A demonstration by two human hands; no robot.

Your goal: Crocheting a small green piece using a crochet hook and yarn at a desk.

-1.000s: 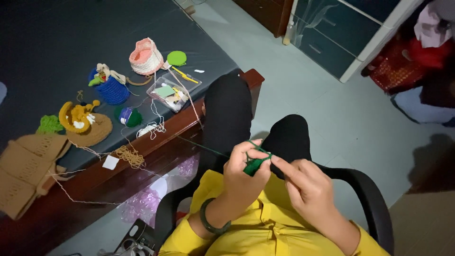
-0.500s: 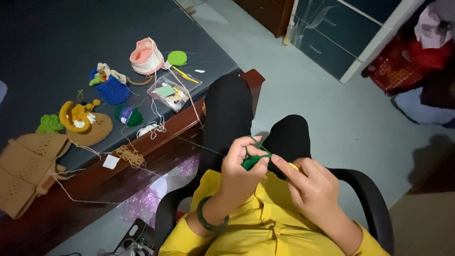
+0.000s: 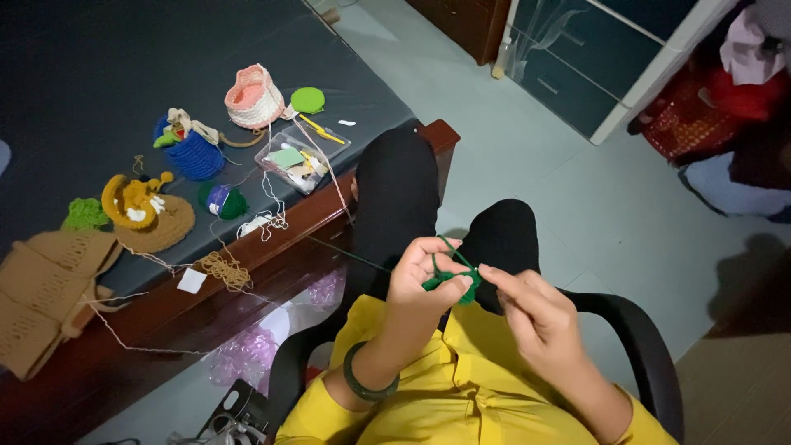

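Note:
My left hand (image 3: 428, 282) pinches a small dark green crochet piece (image 3: 451, 280) over my lap, with green yarn looped across its fingers. My right hand (image 3: 535, 306) is closed just to the right of the piece, touching it with thumb and forefinger; whether it holds a hook I cannot tell. A thin green strand (image 3: 346, 251) runs from the work leftwards to a green yarn ball (image 3: 222, 200) on the dark bed. A green bangle (image 3: 367, 381) sits on my left wrist. I wear a yellow shirt and black trousers.
On the bed lie a pink crochet basket (image 3: 251, 97), a blue crochet basket (image 3: 191, 152), a clear plastic box (image 3: 303, 161), a brown crochet hat (image 3: 152, 214) and tan crochet pieces (image 3: 45, 284). A black chair arm (image 3: 634, 346) curves at my right. A glass-door cabinet (image 3: 593, 58) stands beyond.
Both hands have shifted slightly while working the green piece; the yarn loop over the left fingers now stands more open. The things on the bed stay put.

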